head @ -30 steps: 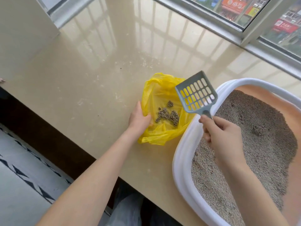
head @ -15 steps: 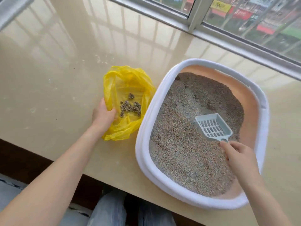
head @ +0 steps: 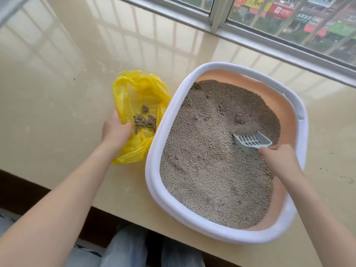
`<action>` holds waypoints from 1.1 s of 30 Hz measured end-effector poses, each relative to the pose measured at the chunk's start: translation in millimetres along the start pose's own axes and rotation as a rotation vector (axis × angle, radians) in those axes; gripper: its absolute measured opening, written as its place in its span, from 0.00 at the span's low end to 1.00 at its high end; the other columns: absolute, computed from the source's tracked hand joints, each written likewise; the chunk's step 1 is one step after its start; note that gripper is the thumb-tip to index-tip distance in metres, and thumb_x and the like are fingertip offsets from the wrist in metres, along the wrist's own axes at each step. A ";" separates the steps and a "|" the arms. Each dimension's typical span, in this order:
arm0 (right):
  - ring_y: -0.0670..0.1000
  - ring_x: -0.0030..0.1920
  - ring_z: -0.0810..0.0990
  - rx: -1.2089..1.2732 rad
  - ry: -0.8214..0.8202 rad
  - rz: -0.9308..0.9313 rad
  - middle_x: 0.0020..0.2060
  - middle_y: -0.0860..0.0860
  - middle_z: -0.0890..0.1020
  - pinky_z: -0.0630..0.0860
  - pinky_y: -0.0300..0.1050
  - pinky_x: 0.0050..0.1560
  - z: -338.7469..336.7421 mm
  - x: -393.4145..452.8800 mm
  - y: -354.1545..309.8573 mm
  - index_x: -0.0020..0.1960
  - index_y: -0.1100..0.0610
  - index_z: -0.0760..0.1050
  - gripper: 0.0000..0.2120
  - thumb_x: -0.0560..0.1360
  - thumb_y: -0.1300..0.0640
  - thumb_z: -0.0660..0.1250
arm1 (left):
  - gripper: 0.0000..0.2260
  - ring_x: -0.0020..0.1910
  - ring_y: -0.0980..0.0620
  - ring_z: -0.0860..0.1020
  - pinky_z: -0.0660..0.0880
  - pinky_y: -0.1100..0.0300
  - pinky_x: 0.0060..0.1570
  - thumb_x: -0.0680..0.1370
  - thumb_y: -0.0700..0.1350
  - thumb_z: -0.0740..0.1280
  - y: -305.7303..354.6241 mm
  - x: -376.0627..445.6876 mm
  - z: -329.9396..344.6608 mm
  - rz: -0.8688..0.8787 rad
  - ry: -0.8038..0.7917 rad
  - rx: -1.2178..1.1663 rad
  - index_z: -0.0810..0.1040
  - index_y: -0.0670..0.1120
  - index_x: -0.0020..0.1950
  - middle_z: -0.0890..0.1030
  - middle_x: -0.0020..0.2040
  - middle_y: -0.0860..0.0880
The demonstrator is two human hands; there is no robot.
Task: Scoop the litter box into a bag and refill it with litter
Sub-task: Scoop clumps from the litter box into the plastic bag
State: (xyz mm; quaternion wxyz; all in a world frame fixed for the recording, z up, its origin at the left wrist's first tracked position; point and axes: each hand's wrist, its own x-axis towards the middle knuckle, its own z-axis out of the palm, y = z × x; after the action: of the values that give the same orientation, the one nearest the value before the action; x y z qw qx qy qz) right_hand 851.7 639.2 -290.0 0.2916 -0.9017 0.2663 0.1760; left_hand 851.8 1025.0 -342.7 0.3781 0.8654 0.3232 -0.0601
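A white-rimmed litter box with a peach inside holds grey-brown litter on a beige stone sill. My right hand grips the handle of a grey slotted scoop, whose blade digs into the litter at the box's right side. Left of the box lies an open yellow plastic bag with several dark clumps inside. My left hand holds the bag's near edge, thumb inside the opening.
The sill runs left and behind the box to a window frame. Its front edge drops to a dark floor, and my knees show below. A few stray grains lie on the sill right of the box.
The scoop went from above the bag to the box's right side and now tilts down into the litter. My left hand stayed on the bag. The view swung right.
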 end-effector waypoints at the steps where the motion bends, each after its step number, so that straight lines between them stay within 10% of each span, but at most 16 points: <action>1: 0.52 0.27 0.62 0.020 -0.007 -0.007 0.25 0.55 0.66 0.58 0.43 0.31 4.5 5.4 -4.5 0.34 0.60 0.73 0.10 0.73 0.60 0.63 | 0.15 0.51 0.40 0.76 0.69 0.54 0.48 0.74 0.41 0.63 0.4 -1.3 1.6 -0.005 0.002 -0.002 0.73 0.46 0.61 0.79 0.53 0.41; 17: 0.50 0.31 0.68 0.133 0.066 -0.043 0.30 0.48 0.72 0.60 0.43 0.31 70.7 55.7 -56.3 0.41 0.51 0.72 0.12 0.81 0.50 0.56 | 0.17 0.51 0.38 0.75 0.70 0.49 0.48 0.74 0.43 0.65 2.5 2.7 5.5 -0.045 0.163 0.046 0.69 0.41 0.60 0.76 0.53 0.39; 24: 0.49 0.30 0.62 0.412 0.089 -0.106 0.30 0.49 0.68 0.58 0.44 0.36 86.4 36.7 -53.9 0.37 0.52 0.70 0.14 0.78 0.48 0.60 | 0.24 0.60 0.39 0.67 0.62 0.52 0.62 0.72 0.44 0.68 34.3 4.9 0.8 0.264 0.377 0.191 0.68 0.41 0.66 0.70 0.62 0.39; 33: 0.48 0.28 0.60 0.446 0.060 -0.197 0.29 0.52 0.68 0.57 0.43 0.32 85.4 -18.7 -32.3 0.42 0.62 0.75 0.17 0.78 0.48 0.62 | 0.12 0.50 0.52 0.76 0.73 0.58 0.52 0.75 0.44 0.67 84.4 -31.7 30.4 0.557 0.032 -0.106 0.75 0.45 0.58 0.78 0.52 0.50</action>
State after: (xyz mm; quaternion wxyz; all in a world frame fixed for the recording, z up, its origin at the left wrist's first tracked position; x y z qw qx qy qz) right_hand 841.8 721.4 -332.9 0.4912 -0.8415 0.2177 0.0566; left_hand 882.2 945.0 -301.2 0.4195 0.9008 0.0818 0.0768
